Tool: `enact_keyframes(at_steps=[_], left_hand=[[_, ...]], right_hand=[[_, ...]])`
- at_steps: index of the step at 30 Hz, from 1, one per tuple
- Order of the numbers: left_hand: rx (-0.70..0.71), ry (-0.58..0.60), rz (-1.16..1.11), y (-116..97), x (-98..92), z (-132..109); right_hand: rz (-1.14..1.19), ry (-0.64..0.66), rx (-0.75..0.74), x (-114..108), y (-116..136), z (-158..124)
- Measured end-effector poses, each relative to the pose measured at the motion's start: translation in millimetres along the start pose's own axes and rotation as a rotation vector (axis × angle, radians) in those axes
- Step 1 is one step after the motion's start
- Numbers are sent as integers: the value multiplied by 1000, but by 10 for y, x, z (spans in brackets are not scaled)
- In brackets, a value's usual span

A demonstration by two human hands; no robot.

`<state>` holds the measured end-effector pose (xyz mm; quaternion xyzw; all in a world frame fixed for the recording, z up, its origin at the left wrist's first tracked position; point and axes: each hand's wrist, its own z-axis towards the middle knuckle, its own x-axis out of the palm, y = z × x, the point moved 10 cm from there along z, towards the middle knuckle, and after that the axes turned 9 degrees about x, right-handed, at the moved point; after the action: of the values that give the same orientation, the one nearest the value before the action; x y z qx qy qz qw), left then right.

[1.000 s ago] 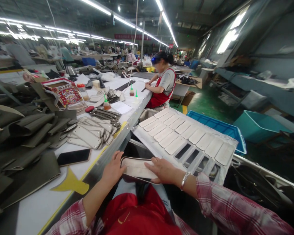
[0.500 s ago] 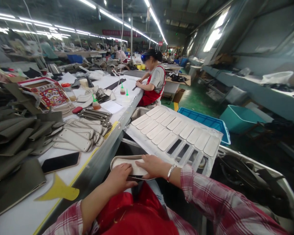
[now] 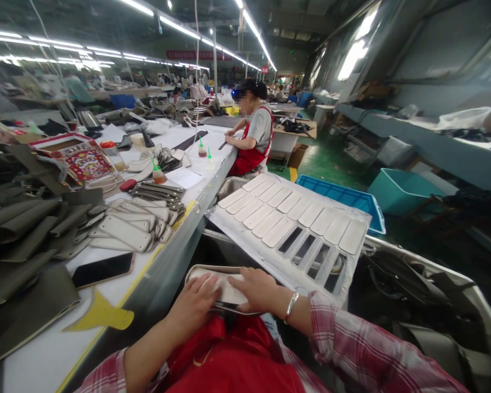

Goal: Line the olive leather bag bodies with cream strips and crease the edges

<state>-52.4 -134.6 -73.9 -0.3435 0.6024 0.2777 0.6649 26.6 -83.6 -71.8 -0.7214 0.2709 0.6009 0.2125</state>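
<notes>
A flat cream-coloured oblong piece with a dark folded edge [image 3: 213, 275] lies across my lap. My left hand [image 3: 194, 305] presses on its near left part with fingers curled onto it. My right hand [image 3: 258, 289], with a bracelet at the wrist, lies flat over its right end. Just beyond my hands a white die-cut sheet [image 3: 288, 226] holds rows of similar cream pieces, with several dark empty slots near me.
To my left a long white worktable [image 3: 45, 355] carries a black phone [image 3: 102, 269], a yellow cut-out [image 3: 100, 315], stacked cream pieces [image 3: 131, 229], olive material and glue bottles. A co-worker in a red apron [image 3: 251, 136] sits farther along. Blue crates [image 3: 343, 199] stand on the green floor.
My left hand has slid from the piece's left end onto its top surface. The piece and both hands have drawn slightly closer to my body.
</notes>
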Motion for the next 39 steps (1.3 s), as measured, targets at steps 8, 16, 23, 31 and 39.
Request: enact_keyframes(at_steps=[8,16,23,31,39], left_hand=[[110,105,-57,-282,86,316],[121,138,-7,-328,195,336],[189,252,22,-445,190,679],[295,293,-82,-384,229,753],[326,274,-98,-441,256,745]], right_hand=[[124,60,3,-36,-101,-22],[931,367,436,-25,-832,-421],[1432,265,645,164,-1017,-749],[1507,346,787,781,-1027,-1071],[1507,438,701,924,-863,-899]])
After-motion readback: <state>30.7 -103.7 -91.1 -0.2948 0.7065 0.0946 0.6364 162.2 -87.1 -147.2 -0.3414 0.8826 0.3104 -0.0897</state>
